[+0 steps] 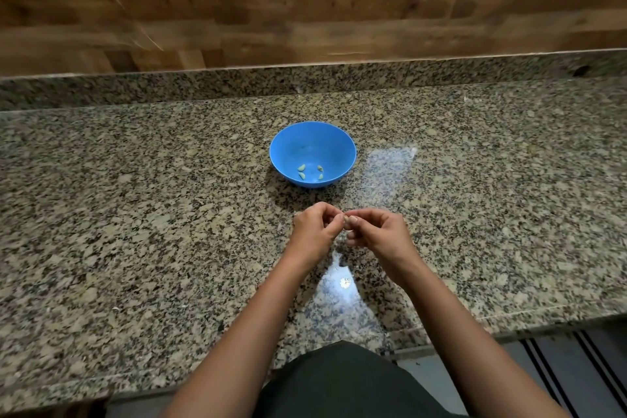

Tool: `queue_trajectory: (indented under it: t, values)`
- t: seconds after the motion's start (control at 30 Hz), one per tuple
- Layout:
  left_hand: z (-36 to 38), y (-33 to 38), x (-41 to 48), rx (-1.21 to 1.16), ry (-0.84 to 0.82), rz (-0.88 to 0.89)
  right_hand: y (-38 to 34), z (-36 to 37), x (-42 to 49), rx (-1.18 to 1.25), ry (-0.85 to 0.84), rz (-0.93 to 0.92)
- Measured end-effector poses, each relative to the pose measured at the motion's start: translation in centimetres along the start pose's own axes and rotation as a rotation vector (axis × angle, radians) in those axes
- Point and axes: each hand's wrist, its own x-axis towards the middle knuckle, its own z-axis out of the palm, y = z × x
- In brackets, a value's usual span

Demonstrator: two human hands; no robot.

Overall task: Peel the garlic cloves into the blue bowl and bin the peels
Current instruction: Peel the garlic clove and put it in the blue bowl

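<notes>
Left hand (314, 226), fingers (330, 214) curled and pinching one end of a garlic clove (347, 221), right hand (376, 231) pinching its other end, both just above the speckled worktop (135, 214); blue bowl (291, 142) stands beyond the fingers, apart from them, four peeled cloves (310, 172) in its bottom.

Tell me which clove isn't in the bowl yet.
The clove pinched between the left hand and right hand, this side of the bowl; the other cloves lie inside it.

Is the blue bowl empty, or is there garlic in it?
Not empty. About four small pale cloves lie at the bottom of the blue bowl; the rest of the inside is bare.
</notes>
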Motion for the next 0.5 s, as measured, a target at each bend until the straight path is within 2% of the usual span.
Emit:
queue_trajectory:
  t: [0.23,0.5]
  values:
    - [0.06,-0.21,0.10,0.049,-0.006,-0.038,-0.61,-0.12,-0.16,0.258,-0.039,0.034]
    - [-0.15,0.38,-0.07,0.036,-0.001,-0.053,-0.62,-0.27,-0.30,0.173,-0.075,0.083]
